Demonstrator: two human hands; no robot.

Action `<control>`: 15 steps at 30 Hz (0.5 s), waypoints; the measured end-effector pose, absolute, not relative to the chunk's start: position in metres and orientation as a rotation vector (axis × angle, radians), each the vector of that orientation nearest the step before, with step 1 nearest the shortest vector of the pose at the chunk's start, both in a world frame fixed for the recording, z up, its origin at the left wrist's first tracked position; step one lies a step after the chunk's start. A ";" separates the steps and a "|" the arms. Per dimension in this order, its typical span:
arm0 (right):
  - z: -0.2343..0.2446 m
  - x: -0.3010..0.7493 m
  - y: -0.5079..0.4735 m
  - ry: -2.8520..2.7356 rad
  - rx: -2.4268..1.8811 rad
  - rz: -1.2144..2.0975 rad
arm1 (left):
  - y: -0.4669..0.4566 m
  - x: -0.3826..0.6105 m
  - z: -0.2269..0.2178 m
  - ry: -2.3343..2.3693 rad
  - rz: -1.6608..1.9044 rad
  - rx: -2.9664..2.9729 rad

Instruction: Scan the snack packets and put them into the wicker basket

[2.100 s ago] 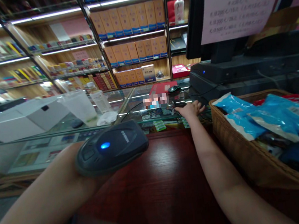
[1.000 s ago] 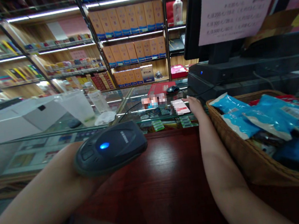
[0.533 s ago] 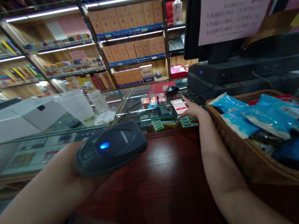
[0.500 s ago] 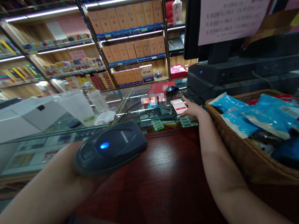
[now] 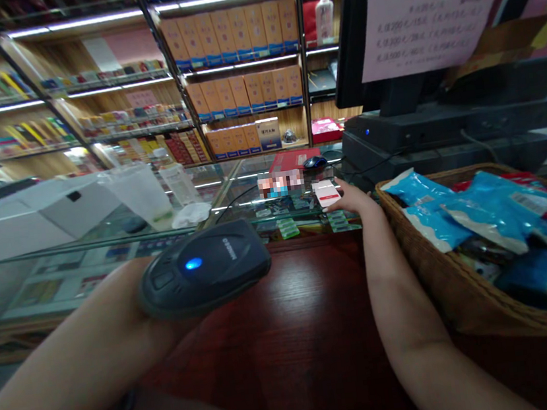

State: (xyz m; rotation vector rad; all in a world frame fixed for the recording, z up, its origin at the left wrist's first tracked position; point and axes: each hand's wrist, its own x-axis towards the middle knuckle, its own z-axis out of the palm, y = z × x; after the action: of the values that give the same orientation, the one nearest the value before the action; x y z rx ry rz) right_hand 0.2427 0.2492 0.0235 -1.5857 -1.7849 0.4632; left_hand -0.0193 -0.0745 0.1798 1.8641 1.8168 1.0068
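Observation:
My left hand (image 5: 140,314) is wrapped round the grip of a black barcode scanner (image 5: 204,267), whose head with a lit blue lamp points right over the dark red wooden counter (image 5: 294,335). The fingers are hidden under the scanner. My right arm reaches forward to the glass counter top (image 5: 233,200), where my right hand (image 5: 353,200) pinches a small white and red pack (image 5: 327,193) and holds it tilted just above the glass.
A wicker basket (image 5: 443,284) full of blue packets stands at the right. Behind it are a black monitor and till (image 5: 441,111) with a paper notice. On the glass stand a plastic cup (image 5: 142,194), a bottle, a white box (image 5: 35,214) and a mouse (image 5: 315,161). Stocked shelves fill the back.
My right hand lay flat on the glass two seconds ago; since then it has picked up the white and red pack and holds it. The scanner hand has hardly moved.

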 end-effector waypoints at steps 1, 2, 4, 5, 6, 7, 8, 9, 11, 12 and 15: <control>0.024 0.243 0.250 -1.820 -1.571 0.520 | -0.076 -0.017 0.181 1.793 0.967 1.839; 0.024 0.244 0.250 -1.850 -1.560 0.575 | -0.077 -0.016 0.182 1.795 0.949 1.808; 0.024 0.244 0.250 -1.872 -1.552 0.629 | -0.079 -0.015 0.182 1.802 0.947 1.744; 0.024 0.244 0.250 -1.873 -1.553 0.631 | -0.079 -0.016 0.181 1.814 0.969 1.719; 0.024 0.244 0.250 -1.874 -1.554 0.626 | -0.079 -0.017 0.179 1.834 0.993 1.694; 0.025 0.244 0.249 -1.876 -1.556 0.619 | -0.079 -0.018 0.178 1.844 1.013 1.678; 0.025 0.243 0.248 -1.876 -1.558 0.610 | -0.079 -0.019 0.177 1.844 1.007 1.671; 0.025 0.243 0.248 -1.874 -1.561 0.603 | -0.079 -0.019 0.176 1.849 1.012 1.671; 0.025 0.243 0.247 -1.862 -1.571 0.589 | -0.078 -0.020 0.176 1.858 1.011 1.696; 0.024 0.242 0.247 -1.853 -1.576 0.583 | -0.078 -0.020 0.176 1.864 0.996 1.717; 0.022 0.242 0.250 -1.845 -1.559 0.613 | -0.077 -0.023 0.176 1.859 0.908 1.777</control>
State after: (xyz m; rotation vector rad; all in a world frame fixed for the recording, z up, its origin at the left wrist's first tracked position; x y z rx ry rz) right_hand 0.2419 0.2497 0.0224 -1.5594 -1.8447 0.6129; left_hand -0.0233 -0.0769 0.1764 1.7767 1.8594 0.9085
